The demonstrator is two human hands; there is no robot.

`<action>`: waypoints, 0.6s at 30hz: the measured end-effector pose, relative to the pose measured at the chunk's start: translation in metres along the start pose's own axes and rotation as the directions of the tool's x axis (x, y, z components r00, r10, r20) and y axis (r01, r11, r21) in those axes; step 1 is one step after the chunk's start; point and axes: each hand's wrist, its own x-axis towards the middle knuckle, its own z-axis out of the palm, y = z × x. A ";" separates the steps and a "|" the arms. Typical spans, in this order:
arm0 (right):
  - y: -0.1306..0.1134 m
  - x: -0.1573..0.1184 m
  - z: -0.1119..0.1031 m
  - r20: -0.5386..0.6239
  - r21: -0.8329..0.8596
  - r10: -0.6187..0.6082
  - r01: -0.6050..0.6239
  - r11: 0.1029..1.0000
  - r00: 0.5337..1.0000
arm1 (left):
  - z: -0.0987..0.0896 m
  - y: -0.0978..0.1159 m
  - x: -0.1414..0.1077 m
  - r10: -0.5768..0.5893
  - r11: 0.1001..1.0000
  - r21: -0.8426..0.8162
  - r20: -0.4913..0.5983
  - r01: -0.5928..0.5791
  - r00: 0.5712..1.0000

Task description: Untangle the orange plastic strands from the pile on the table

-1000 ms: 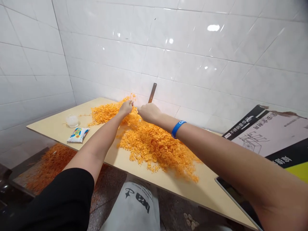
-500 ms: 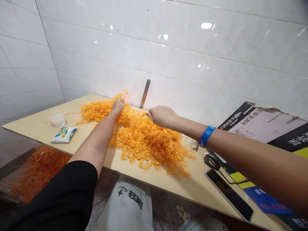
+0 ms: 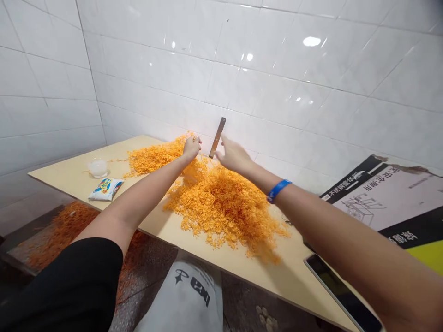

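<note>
Two piles of small orange flower-like pieces, tangled together, lie on the table: a left pile (image 3: 152,159) and a larger right pile (image 3: 228,207). My left hand (image 3: 192,147) is at the right end of the left pile, its fingers curled together; what they hold, if anything, is too small to make out. Just above the back of the larger pile is my right hand (image 3: 233,154), its thumb and forefinger apart with nothing visible between them. A dark flat strip (image 3: 217,138) stands tilted by the wall, close to the right fingertips.
On the table (image 3: 294,272) are a small clear cup (image 3: 98,168), a white-and-blue packet (image 3: 105,189), a phone (image 3: 342,295) and printed cardboard (image 3: 387,198). A tiled wall (image 3: 155,101) rises behind. More orange pieces (image 3: 65,230) lie below at the left.
My right hand has gone from a closed grip over the pile to spread fingers beside the strip. The left hand stays at the left pile. The whole view has shifted slightly.
</note>
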 end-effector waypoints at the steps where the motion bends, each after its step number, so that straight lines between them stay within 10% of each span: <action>1: -0.007 0.007 0.009 0.084 0.042 0.029 -0.033 0.999 0.996 | 0.000 0.001 -0.002 0.002 1.000 -0.008 -0.004 -0.002 1.000; 6: -0.017 0.033 0.038 0.297 0.037 0.073 -0.088 0.995 0.952 | -0.005 0.003 -0.005 0.024 1.000 0.017 -0.010 -0.024 1.000; 18: -0.031 0.010 0.034 0.318 -0.241 0.000 0.081 0.967 0.948 | -0.017 -0.025 -0.011 0.149 0.932 0.300 0.197 -0.204 0.969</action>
